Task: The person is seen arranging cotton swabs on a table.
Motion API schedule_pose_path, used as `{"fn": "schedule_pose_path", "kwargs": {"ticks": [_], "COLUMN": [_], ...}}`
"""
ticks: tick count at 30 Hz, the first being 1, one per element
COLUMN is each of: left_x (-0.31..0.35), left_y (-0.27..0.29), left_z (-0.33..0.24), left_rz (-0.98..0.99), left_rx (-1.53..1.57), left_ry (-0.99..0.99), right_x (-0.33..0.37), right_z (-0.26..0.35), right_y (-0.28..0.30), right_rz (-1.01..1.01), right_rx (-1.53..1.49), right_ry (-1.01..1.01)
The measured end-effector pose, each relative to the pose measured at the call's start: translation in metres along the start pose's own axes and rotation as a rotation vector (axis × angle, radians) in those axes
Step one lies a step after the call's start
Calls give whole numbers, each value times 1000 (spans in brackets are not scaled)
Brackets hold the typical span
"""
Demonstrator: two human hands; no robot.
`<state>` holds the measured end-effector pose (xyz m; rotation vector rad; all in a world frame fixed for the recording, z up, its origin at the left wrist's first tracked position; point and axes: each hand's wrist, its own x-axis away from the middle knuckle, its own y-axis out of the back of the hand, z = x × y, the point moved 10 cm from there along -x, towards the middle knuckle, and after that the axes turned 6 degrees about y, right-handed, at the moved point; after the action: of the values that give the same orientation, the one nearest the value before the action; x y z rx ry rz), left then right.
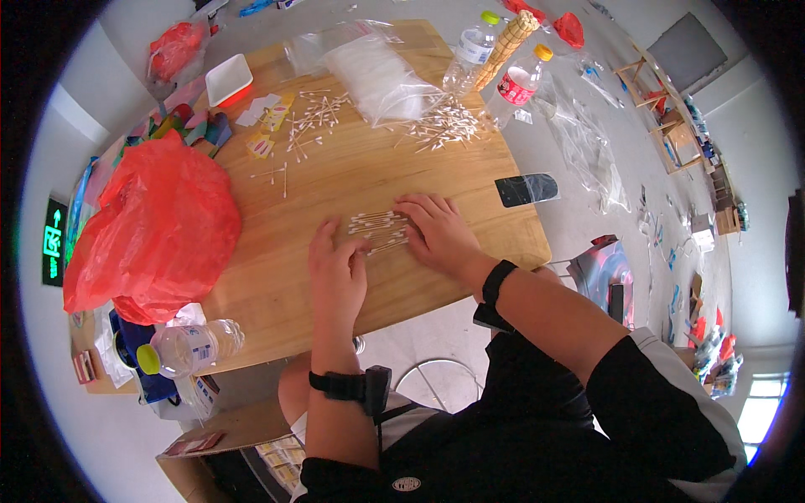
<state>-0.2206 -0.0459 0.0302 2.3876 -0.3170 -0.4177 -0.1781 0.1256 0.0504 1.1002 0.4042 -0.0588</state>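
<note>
Wood makes up the top of the counter (pixel 285 277), and a row of cotton swabs (pixel 377 223) lies on it, in between two bare hands. Call the row the middle of a clock, with 12 pointing away from the person. The sticks lie side by side, with their white tips at the two ends.

The left hand (pixel 337 270) is at about 7 to 8 o'clock. Its thumb and fingers are spread apart, and the thumb is right by the left tips. The right hand (pixel 444 235) is at 3 o'clock, with its fingers and thumb apart too, at the right tips. I can't tell how hard the hands touch the sticks. Each wrist wears a black band.

A big messy pile of swabs (pixel 444 127) sits at 1 o'clock, and a thinner scatter of swabs (pixel 323 107) at 11. At 12 is a clear bag (pixel 373 80) with white stuff inside. A flat black thing (pixel 516 191) lies between 2 and 3. A big red bag (pixel 168 218) is at 9, and a clear bottle (pixel 180 352) lies on its side at 8.
</note>
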Motion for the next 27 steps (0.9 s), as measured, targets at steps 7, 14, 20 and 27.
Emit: {"fn": "schedule_pose_path", "kwargs": {"ticks": [7,14,20,27], "left_x": [0,-3,-8,-1], "left_y": [2,10,17,-6], "left_z": [9,2,-24,-17], "left_rz": [-46,-165,-116,35], "left_rx": [61,-125,-226,-235], "left_ry": [9,-6,54,-31], "right_x": [-1,-3,1,1], "right_z": [-1,2,-2,-4], "right_y": [1,1,-2,-5], "right_rz": [-6,8,24,37], "right_rx": [4,-15,19,-2], "right_ry": [-1,7,-24,-33]}}
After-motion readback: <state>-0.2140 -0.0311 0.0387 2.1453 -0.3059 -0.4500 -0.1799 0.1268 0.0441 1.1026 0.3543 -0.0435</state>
